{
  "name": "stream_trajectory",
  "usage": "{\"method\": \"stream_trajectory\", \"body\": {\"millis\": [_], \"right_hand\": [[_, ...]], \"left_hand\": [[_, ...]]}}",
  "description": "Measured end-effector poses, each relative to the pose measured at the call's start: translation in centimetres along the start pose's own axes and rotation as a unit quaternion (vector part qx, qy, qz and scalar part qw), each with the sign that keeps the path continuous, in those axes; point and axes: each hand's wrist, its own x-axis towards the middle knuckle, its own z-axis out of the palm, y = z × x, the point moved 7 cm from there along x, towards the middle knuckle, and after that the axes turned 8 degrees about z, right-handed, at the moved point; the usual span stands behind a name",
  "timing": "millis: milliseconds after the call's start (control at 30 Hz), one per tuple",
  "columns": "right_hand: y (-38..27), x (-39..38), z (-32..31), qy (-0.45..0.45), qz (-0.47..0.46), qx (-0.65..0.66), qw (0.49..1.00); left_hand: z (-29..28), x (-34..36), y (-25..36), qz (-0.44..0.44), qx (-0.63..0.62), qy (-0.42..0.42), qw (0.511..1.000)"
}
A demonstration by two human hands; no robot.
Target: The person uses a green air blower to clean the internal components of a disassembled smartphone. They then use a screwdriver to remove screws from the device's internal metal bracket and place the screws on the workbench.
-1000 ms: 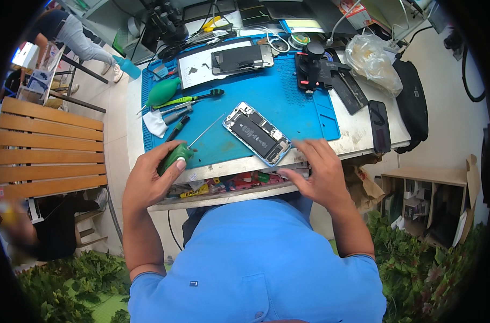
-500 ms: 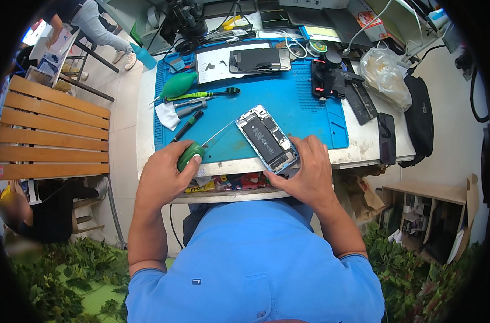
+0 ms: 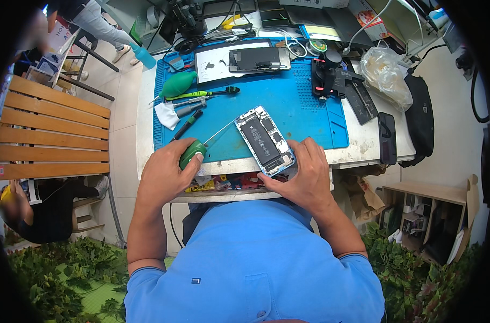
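Observation:
My left hand (image 3: 170,166) is closed around a green-handled tool (image 3: 193,153) with a long, thin metal shaft. The shaft reaches right and away, its end at the upper left corner of an opened smartphone (image 3: 264,139). The phone's screen is off, baring a black battery and the circuit board in a blue-edged frame. My right hand (image 3: 303,175) grips the phone's near right corner, thumb at the bottom edge and fingers along the right side. The phone is tilted at the front of a blue repair mat (image 3: 212,121).
A green air blower (image 3: 179,84), brush (image 3: 204,94) and dark screwdriver (image 3: 187,125) lie left on the mat. Behind is a detached phone screen (image 3: 259,60) on a white sheet. A black clamp holder (image 3: 327,78) stands right, near a plastic bag (image 3: 386,75). An open drawer (image 3: 229,183) sits below.
The phone and my right hand have shifted slightly left. The green tool stays in my left hand, its shaft still reaching the phone's corner. A person at the far left has moved.

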Motion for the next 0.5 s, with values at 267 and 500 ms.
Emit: {"method": "stream_trajectory", "body": {"millis": [267,500], "right_hand": [[0.03,0.06,0.03,-0.01,0.009,0.017,1.0],[-0.09,0.08,-0.12,-0.008,0.008,0.014,1.0]], "left_hand": [[0.01,-0.07,-0.17,0.006,-0.002,0.007,1.0],[0.0,0.09,-0.05,0.003,-0.002,0.003,1.0]]}}
